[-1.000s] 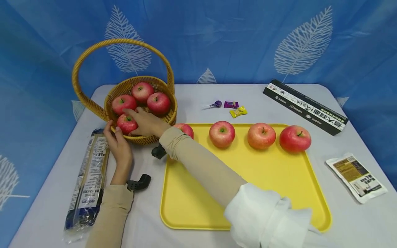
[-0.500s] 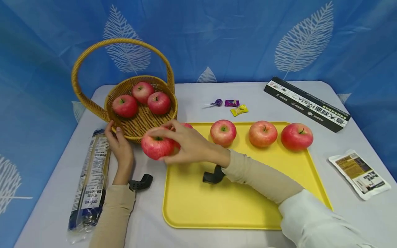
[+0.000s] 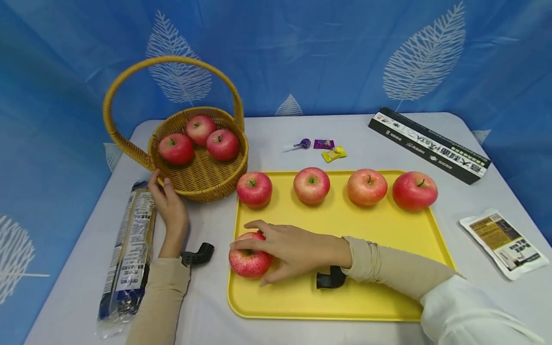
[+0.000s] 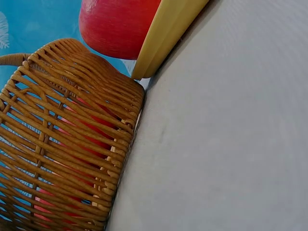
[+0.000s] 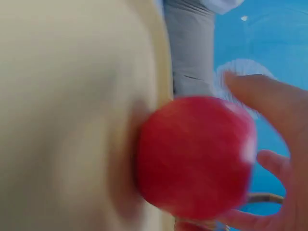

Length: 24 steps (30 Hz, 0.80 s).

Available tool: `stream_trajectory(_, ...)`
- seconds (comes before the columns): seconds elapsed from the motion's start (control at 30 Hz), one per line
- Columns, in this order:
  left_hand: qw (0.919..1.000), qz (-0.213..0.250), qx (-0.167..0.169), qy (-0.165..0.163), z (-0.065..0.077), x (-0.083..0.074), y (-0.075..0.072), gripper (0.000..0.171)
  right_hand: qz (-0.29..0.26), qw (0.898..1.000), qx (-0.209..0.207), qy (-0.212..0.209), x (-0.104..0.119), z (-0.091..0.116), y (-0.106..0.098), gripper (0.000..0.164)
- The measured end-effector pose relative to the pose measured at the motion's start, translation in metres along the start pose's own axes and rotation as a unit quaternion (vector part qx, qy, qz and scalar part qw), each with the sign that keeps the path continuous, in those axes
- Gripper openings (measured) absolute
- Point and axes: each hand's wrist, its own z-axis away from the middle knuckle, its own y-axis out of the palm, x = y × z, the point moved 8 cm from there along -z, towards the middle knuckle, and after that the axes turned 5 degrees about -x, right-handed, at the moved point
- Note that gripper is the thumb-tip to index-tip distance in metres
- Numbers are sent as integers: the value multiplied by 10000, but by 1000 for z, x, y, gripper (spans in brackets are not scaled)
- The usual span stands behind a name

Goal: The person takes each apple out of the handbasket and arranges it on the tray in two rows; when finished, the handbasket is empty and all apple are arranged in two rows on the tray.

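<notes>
Blue cloth point(image 3: 336, 62) backs white table point(image 3: 209, 297); hands spread, right point(image 3: 289, 247) over apple point(image 3: 247, 265), left point(image 3: 173, 213) touching basket point(image 3: 211, 192).

The right hand point(image 3: 291, 247) has brought an apple point(image 3: 249, 262) out of the basket point(image 3: 196, 177), leaving three inside, to the tray's point(image 3: 345, 223) left side; its thumb now stands off the fruit. Another apple point(image 3: 254, 190), previously part-covered, shows whole.
</notes>
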Motion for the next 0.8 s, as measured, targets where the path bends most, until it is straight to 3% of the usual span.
stream_trajectory(0.17, 10000, -13, -14, 11, 1, 0, -1, 40, -537, 9959, -644, 330, -22, -28, -44, 68)
stream_trajectory(0.3, 10000, 0, -33, 75, 0, -1, -1, 40, -982, 9819, -1357, 880, -55, -69, -87, 63)
stream_trajectory(0.4, 9999, 32, -50, 100, 0, -1, -1, 40, -1245, 9702, -1566, 1369, -86, -105, -105, 63)
stream_trajectory(0.6, 10000, 30, -23, 59, -1, 0, -1, 39, -2048, 9397, -1691, 2155, -129, -158, -103, 67)
stream_trajectory(0.8, 10000, 51, 78, -18, 5, -17, -1, 39, -1882, 9279, -1978, 2541, -148, -180, -88, 77)
